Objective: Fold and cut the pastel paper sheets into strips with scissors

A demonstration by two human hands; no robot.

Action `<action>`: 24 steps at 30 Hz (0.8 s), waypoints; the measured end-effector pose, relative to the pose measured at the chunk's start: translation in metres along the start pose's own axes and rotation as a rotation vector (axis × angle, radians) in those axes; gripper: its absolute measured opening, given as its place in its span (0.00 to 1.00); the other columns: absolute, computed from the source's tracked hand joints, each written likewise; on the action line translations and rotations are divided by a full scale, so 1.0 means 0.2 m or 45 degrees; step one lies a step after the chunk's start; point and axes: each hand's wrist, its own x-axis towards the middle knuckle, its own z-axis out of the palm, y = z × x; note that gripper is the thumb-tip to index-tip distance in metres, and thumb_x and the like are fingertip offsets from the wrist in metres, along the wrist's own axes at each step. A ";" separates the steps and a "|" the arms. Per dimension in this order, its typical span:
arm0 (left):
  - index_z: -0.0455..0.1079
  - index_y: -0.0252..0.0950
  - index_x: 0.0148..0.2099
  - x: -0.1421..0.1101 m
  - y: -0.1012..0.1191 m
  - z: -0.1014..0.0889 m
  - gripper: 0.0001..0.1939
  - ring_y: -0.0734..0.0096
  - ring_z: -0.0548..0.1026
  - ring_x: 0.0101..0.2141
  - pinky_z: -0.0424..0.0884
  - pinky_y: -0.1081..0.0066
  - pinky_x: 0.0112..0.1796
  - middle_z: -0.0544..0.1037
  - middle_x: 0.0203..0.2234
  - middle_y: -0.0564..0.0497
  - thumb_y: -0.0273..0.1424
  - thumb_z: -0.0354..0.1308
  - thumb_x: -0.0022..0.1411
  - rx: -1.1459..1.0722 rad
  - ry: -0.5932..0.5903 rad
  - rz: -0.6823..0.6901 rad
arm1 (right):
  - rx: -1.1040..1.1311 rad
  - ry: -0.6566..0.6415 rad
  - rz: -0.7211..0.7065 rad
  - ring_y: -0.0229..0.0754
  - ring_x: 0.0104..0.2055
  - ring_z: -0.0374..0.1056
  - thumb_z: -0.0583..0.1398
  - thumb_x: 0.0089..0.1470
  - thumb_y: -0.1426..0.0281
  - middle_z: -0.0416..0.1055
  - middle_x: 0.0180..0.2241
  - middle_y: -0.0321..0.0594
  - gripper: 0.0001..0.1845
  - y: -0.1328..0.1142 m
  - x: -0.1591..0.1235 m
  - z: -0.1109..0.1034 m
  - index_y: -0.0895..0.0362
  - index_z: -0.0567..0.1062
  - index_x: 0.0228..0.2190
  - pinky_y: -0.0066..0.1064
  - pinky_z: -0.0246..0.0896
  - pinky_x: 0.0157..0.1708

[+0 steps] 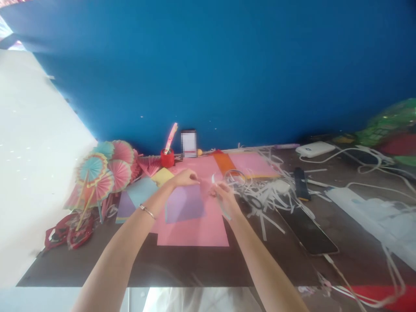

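Observation:
My left hand, with a bracelet at the wrist, is held over the purple paper; its fingers are closed in a pinch, and whatever they hold is too small to make out. A short way to its right, my right hand is pinched on a thin white strip, whose curled end sticks up past the fingertips. Both hands are above a large pink sheet on the dark table. Blue paper and yellow paper lie left of the purple piece.
Folded paper fans stand at the left, near red-handled scissors. A red pot is at the back. To the right are a heap of white strips, a roll of tape, a phone and a power strip with cables.

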 end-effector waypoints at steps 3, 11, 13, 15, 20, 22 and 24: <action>0.73 0.34 0.27 -0.10 0.00 -0.01 0.08 0.69 0.69 0.27 0.61 0.72 0.30 0.75 0.23 0.50 0.34 0.62 0.44 -0.227 0.130 -0.022 | -0.143 -0.035 0.057 0.33 0.23 0.61 0.67 0.36 0.63 0.68 0.22 0.32 0.13 -0.02 -0.02 0.03 0.54 0.75 0.27 0.28 0.58 0.27; 0.72 0.33 0.30 -0.37 -0.15 0.17 0.08 0.78 0.64 0.18 0.56 0.76 0.21 0.69 0.17 0.55 0.33 0.59 0.47 -0.931 0.537 -0.381 | -0.738 -0.079 -0.054 0.35 0.22 0.61 0.67 0.35 0.60 0.69 0.19 0.35 0.14 0.00 -0.05 0.08 0.58 0.74 0.20 0.27 0.54 0.22; 0.72 0.33 0.30 -0.37 -0.18 0.19 0.08 0.78 0.64 0.19 0.57 0.75 0.23 0.69 0.18 0.55 0.32 0.60 0.46 -0.995 0.698 -0.369 | -0.877 -0.009 -0.158 0.36 0.23 0.61 0.66 0.36 0.60 0.69 0.19 0.35 0.14 0.00 -0.05 0.08 0.58 0.74 0.20 0.27 0.54 0.22; 0.71 0.34 0.31 -0.36 -0.20 0.20 0.08 0.78 0.65 0.21 0.59 0.76 0.25 0.69 0.19 0.56 0.32 0.60 0.47 -1.035 0.794 -0.356 | -0.961 0.047 -0.256 0.36 0.23 0.61 0.65 0.38 0.60 0.69 0.19 0.35 0.13 -0.02 -0.06 0.08 0.58 0.74 0.21 0.28 0.54 0.22; 0.69 0.36 0.34 -0.37 -0.21 0.22 0.11 0.80 0.63 0.20 0.60 0.76 0.26 0.64 0.18 0.58 0.35 0.60 0.49 -1.161 0.887 -0.360 | -1.054 0.003 -0.336 0.37 0.21 0.62 0.63 0.42 0.62 0.68 0.18 0.34 0.10 -0.05 -0.08 0.09 0.56 0.75 0.22 0.28 0.55 0.21; 0.69 0.37 0.36 -0.38 -0.21 0.24 0.12 0.80 0.63 0.21 0.61 0.76 0.27 0.65 0.18 0.58 0.36 0.60 0.49 -1.231 0.971 -0.376 | -1.099 0.047 -0.431 0.38 0.23 0.63 0.63 0.43 0.63 0.70 0.20 0.36 0.08 -0.05 -0.09 0.10 0.56 0.75 0.23 0.29 0.57 0.23; 0.69 0.37 0.38 -0.39 -0.21 0.26 0.12 0.81 0.64 0.22 0.62 0.77 0.28 0.66 0.20 0.58 0.36 0.60 0.50 -1.281 1.023 -0.383 | -1.115 0.150 -0.545 0.38 0.24 0.65 0.62 0.44 0.65 0.72 0.23 0.37 0.07 -0.06 -0.10 0.10 0.56 0.75 0.24 0.29 0.59 0.25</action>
